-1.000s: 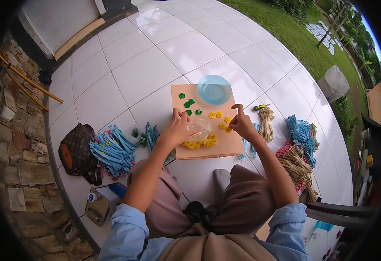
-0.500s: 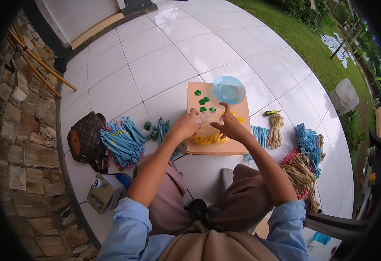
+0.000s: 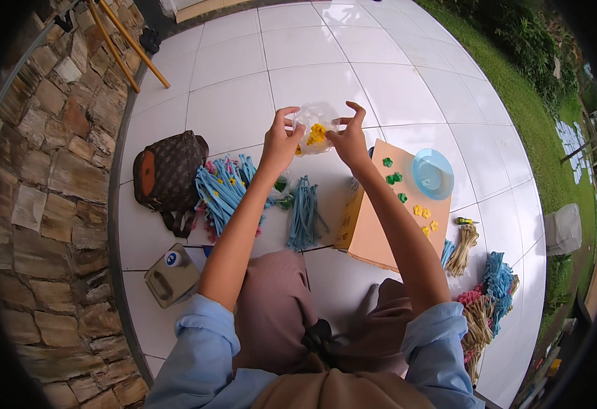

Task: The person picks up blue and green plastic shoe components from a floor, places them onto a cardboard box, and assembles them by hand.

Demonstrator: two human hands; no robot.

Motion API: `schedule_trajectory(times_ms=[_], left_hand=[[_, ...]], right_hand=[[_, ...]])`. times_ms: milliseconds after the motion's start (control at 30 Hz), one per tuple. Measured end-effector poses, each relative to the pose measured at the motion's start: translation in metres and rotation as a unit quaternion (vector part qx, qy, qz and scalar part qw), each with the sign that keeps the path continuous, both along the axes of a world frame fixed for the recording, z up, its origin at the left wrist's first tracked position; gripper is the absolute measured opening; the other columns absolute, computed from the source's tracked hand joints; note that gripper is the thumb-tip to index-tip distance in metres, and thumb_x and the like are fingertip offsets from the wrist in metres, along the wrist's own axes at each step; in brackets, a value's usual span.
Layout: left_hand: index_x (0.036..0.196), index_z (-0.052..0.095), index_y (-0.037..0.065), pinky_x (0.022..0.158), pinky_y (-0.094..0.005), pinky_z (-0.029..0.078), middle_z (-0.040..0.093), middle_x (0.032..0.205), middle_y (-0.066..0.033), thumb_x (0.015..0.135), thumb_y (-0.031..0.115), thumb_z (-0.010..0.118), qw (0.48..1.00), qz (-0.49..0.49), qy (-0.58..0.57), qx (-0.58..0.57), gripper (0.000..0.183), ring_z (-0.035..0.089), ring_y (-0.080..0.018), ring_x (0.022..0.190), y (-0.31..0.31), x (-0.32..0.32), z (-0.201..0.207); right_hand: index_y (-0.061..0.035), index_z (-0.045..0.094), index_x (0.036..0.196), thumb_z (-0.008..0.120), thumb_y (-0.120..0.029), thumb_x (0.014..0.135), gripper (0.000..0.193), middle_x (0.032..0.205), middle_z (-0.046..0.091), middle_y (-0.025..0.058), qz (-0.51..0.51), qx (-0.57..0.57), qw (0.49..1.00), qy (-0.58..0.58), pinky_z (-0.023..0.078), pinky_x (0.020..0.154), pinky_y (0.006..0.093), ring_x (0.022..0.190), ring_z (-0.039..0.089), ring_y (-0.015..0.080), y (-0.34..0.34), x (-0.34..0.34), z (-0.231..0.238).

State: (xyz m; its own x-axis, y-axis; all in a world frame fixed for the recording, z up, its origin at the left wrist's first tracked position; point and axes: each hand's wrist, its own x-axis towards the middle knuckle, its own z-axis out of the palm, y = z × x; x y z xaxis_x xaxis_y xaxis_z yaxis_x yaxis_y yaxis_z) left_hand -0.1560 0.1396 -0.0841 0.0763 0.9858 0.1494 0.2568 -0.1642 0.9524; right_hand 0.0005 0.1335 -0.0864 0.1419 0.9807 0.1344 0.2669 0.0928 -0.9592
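Note:
My left hand (image 3: 281, 145) and my right hand (image 3: 351, 142) hold up a clear plastic bag (image 3: 318, 112) between them, gripping it from opposite sides. Small yellow flower-shaped pieces (image 3: 317, 133) lie inside the bag. It hangs over the tiles, left of and beyond a cardboard box (image 3: 373, 238). On the box top sit several green flower pieces (image 3: 394, 178), a few loose yellow flower pieces (image 3: 426, 212) and a translucent blue bowl (image 3: 433, 174). My right forearm passes over the box and hides part of it.
Left of my arms are a brown backpack (image 3: 169, 170), a pile of blue strips (image 3: 220, 191) and a metal can (image 3: 170, 276). A blue bundle (image 3: 304, 215) lies beside the box. Rightward are a yellow-handled tool (image 3: 466, 221), a beige bundle (image 3: 463, 251) and a mixed pile (image 3: 482, 303).
Both hands have lifted the bag with the yellow pieces off the box and carried it left and away from me. My view has turned left.

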Motion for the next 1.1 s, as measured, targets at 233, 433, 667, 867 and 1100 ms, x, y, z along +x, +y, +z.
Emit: schedule_trajectory(times_ms=[233,433,667,867,1100], left_hand=[[0.126,0.043,0.014,0.072,-0.0300,0.050,0.060,0.103,-0.0106,0.084,0.010,0.060,0.995,0.053,0.016,-0.087,0.045,0.061,-0.0169,0.084,0.045,-0.025,-0.159],[0.127,0.042,0.016,0.083,-0.0362,0.047,0.058,0.113,-0.0166,0.080,0.005,0.059,0.991,0.088,0.066,-0.076,0.051,0.060,-0.0285,0.097,0.039,-0.034,-0.237],[0.111,0.047,0.005,0.078,-0.0341,0.046,0.058,0.094,-0.0132,0.085,0.013,0.058,0.962,0.236,0.099,0.098,0.029,0.058,-0.0247,0.085,0.029,-0.004,-0.175],[0.059,0.042,-0.003,0.056,-0.0321,0.033,0.041,0.061,-0.0074,0.089,0.023,0.056,0.978,0.170,-0.100,0.070,0.042,0.036,-0.0178,0.058,-0.011,0.016,-0.060],[0.067,0.047,-0.001,0.059,-0.0278,0.034,0.041,0.064,-0.0043,0.094,0.026,0.045,0.982,-0.171,0.038,0.067,0.038,0.040,-0.0122,0.061,-0.079,0.067,0.012]], right_hand=[[-0.0080,0.020,0.128,0.057,0.010,0.071,0.070,0.103,0.049,0.0130,-0.131,-0.223,0.959,0.115,0.050,0.065,0.0309,0.085,0.054,0.0205,0.061,-0.047,-0.157],[-0.0111,0.022,0.129,0.052,0.004,0.076,0.063,0.105,0.050,0.0127,-0.183,-0.325,0.919,0.124,0.043,0.082,0.0352,0.093,0.051,0.0224,0.055,-0.077,-0.204],[-0.0067,0.025,0.129,0.051,-0.003,0.079,0.057,0.120,0.043,0.0158,-0.313,-0.344,0.846,0.261,0.038,0.092,0.0386,0.114,0.043,0.0265,0.060,-0.078,-0.144],[-0.0083,0.029,0.127,0.050,-0.003,0.081,0.051,0.116,0.044,0.0104,-0.125,-0.155,0.933,0.299,0.040,0.090,0.0358,0.105,0.046,0.0185,-0.008,-0.049,-0.002],[-0.0052,0.040,0.120,0.051,-0.007,0.081,0.041,0.114,0.046,0.0109,-0.070,-0.107,0.954,0.270,0.044,0.081,0.0287,0.098,0.053,0.0171,-0.127,0.052,0.068]])
